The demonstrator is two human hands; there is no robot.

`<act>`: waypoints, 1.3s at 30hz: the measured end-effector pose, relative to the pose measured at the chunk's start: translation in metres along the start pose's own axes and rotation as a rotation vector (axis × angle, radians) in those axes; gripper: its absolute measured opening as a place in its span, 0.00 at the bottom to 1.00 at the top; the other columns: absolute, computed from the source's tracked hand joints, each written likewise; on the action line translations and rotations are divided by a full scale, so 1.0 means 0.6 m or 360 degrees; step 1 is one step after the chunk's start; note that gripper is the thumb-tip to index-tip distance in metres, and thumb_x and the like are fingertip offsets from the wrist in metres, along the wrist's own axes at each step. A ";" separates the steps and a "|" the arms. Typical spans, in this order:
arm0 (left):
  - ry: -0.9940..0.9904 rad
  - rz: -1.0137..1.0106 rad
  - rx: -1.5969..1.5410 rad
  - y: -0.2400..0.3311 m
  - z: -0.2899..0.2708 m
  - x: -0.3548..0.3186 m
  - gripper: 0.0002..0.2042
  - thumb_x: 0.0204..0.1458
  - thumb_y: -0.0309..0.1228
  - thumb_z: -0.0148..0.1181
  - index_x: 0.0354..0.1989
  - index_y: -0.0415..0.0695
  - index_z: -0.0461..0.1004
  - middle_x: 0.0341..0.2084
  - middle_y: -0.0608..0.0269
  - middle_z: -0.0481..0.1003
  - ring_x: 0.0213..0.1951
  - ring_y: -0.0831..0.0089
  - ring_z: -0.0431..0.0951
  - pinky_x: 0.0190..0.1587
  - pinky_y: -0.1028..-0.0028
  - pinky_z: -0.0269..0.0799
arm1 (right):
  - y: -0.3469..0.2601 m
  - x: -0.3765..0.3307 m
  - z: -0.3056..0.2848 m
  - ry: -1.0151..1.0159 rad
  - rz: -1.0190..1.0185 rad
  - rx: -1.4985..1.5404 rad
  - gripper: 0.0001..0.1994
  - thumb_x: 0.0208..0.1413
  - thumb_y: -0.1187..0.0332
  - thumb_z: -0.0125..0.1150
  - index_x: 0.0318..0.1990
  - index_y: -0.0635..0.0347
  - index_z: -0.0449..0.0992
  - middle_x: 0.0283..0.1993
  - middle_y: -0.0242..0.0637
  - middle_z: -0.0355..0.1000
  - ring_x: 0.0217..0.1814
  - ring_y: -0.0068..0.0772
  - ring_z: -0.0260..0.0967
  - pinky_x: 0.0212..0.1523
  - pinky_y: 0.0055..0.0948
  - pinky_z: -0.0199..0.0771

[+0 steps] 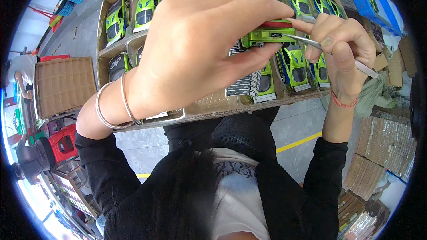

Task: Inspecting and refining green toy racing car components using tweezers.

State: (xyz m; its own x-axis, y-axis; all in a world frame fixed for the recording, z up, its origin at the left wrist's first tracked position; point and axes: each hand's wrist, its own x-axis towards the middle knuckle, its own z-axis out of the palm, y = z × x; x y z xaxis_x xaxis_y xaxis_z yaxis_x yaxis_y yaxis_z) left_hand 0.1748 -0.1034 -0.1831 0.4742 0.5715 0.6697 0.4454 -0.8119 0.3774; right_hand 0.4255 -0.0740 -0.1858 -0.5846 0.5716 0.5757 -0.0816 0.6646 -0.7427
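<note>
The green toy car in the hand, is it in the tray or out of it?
Out. The left hand holds the green toy car up above the tray, while the right hand touches metal tweezers to it.

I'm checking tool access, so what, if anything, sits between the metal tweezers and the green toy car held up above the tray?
Nothing visible does. The thin metal tweezers in the right hand already reach the rear of the green toy car, which the left hand grips from above.

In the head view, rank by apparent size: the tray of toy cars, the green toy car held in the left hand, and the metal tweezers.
1. Tray of toy cars, largest.
2. Green toy car held in the left hand.
3. Tweezers in the right hand: thinnest, though about as long as the car, and partly hidden.
</note>
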 end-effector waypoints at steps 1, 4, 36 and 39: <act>-0.0008 0.0002 0.0005 0.001 0.000 -0.001 0.21 0.41 0.20 0.73 0.47 0.40 0.80 0.35 0.58 0.82 0.36 0.71 0.83 0.40 0.76 0.76 | 0.000 0.001 0.000 0.0007 0.0011 -0.0004 0.14 0.66 0.59 0.52 0.34 0.60 0.70 0.26 0.39 0.68 0.28 0.27 0.67 0.55 0.59 0.72; -0.0028 -0.0016 0.0012 -0.001 -0.001 -0.004 0.21 0.41 0.20 0.73 0.47 0.41 0.80 0.36 0.58 0.82 0.36 0.70 0.83 0.39 0.76 0.76 | 0.002 0.003 0.002 0.0006 0.0025 0.0002 0.14 0.66 0.59 0.53 0.33 0.60 0.69 0.26 0.39 0.68 0.27 0.27 0.67 0.54 0.57 0.74; -0.0016 -0.0137 -0.0144 0.004 0.001 -0.011 0.16 0.41 0.18 0.72 0.42 0.36 0.79 0.36 0.58 0.81 0.39 0.68 0.83 0.43 0.75 0.78 | 0.007 0.002 0.009 -0.0020 0.0022 -0.0025 0.10 0.64 0.64 0.54 0.35 0.63 0.71 0.27 0.40 0.69 0.27 0.28 0.67 0.53 0.52 0.75; -0.0024 -0.0052 -0.0112 0.003 -0.002 -0.014 0.14 0.41 0.17 0.72 0.38 0.35 0.79 0.35 0.58 0.81 0.41 0.66 0.83 0.45 0.75 0.78 | 0.006 0.003 0.008 -0.0037 0.0029 0.0000 0.11 0.64 0.64 0.54 0.36 0.63 0.71 0.27 0.40 0.69 0.27 0.28 0.67 0.53 0.53 0.74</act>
State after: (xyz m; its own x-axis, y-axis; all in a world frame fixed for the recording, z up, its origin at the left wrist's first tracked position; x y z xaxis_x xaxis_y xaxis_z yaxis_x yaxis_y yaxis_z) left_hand 0.1710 -0.1098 -0.1873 0.4720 0.5990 0.6468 0.4067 -0.7989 0.4431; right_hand 0.4205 -0.0728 -0.1891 -0.6047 0.5724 0.5539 -0.0707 0.6541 -0.7531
